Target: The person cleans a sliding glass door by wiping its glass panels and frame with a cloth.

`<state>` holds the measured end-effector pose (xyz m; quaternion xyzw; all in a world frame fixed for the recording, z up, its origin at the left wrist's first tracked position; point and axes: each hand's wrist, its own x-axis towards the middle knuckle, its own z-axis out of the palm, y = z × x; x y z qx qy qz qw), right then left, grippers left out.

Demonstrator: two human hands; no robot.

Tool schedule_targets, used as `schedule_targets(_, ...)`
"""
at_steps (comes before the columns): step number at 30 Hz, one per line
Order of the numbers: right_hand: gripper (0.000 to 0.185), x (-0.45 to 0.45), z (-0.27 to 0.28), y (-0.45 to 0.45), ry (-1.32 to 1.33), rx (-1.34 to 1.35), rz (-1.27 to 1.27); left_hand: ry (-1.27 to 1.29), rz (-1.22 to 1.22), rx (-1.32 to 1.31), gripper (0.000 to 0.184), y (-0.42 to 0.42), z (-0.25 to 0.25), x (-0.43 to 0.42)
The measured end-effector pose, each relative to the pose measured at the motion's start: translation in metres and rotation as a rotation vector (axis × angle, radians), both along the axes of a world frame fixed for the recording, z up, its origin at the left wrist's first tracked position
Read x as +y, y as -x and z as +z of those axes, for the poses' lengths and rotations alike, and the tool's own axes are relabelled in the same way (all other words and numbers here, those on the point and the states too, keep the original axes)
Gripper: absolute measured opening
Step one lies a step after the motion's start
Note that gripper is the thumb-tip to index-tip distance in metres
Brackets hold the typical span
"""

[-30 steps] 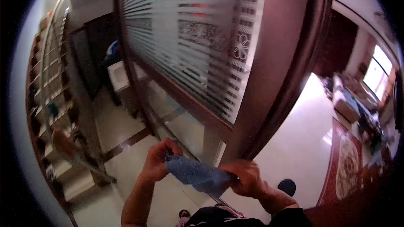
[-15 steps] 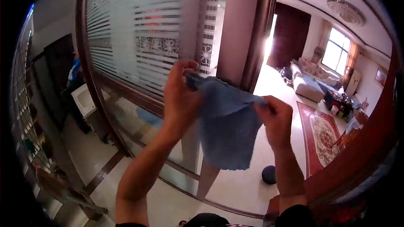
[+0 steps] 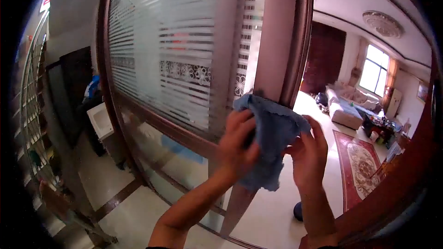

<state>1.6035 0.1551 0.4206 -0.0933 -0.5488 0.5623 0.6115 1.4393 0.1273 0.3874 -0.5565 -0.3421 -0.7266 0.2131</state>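
Observation:
A blue cloth hangs bunched between my two hands, in front of the edge of a brown-framed door. My left hand is slightly blurred, its fingers bent against the cloth's left side. On the other side, my right hand pinches the cloth's upper right corner. The lower part of the cloth hangs loose below the hands. Behind it stands the sliding door's frame with a striped glass panel. Whether the cloth touches the frame is unclear.
A staircase railing runs along the far left. Near it is a white sink. On the right, a room holds a sofa, a red patterned rug and a window. A dark round object lies on the floor.
The cloth was stretched low at first, then raised and spread out; now it is more bunched. My left hand has moved right, closer to my right hand. The view has turned toward the room.

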Motion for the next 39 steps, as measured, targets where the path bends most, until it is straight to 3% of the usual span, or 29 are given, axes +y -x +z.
schedule_targets(2,0.029,-0.014,-0.015,0.02,-0.252,0.136,-0.262,-0.028,0.137,0.224,0.028,-0.004,-0.003,0.014)
schedule_targets(3,0.035,-0.003,-0.039,0.012,-0.471,0.009,-0.226,-0.049,0.207,0.33,0.041,0.0,-0.014,0.037)
schedule_targets(4,0.024,-0.001,-0.058,0.023,-0.659,-0.101,-0.471,-0.035,0.22,0.402,0.042,0.006,-0.017,0.043)
schedule_targets(6,0.025,0.002,-0.062,0.03,-1.113,-0.496,-0.843,-0.003,0.245,0.542,0.046,0.013,-0.018,0.047)
schedule_targets(10,0.039,-0.001,-0.048,0.053,-1.084,-0.625,-1.11,0.064,0.237,0.791,0.045,0.028,0.015,0.036)
schedule_targets(16,0.052,0.004,0.008,0.062,-1.061,-0.476,-1.128,-0.087,0.266,0.895,0.047,0.032,0.088,0.035)
schedule_targets(17,0.051,0.014,0.02,0.062,-1.115,-0.469,-1.24,-0.125,0.261,0.872,0.049,0.033,0.099,0.038)
schedule_targets(28,0.043,0.015,0.179,0.056,-1.282,-0.276,-1.259,-0.341,0.201,0.709,0.039,0.023,0.247,0.039)
schedule_targets(33,0.031,0.018,0.242,0.049,-1.483,-0.229,-1.301,-0.635,0.457,0.75,0.043,0.024,0.305,0.051)
schedule_targets(36,0.029,0.024,0.264,0.043,-1.474,-0.332,-1.224,-0.451,0.488,0.746,0.042,0.022,0.321,0.049)
schedule_targets(39,0.029,0.039,0.279,0.04,-1.548,-0.31,-1.349,-0.625,0.595,0.675,0.041,0.02,0.336,0.064)
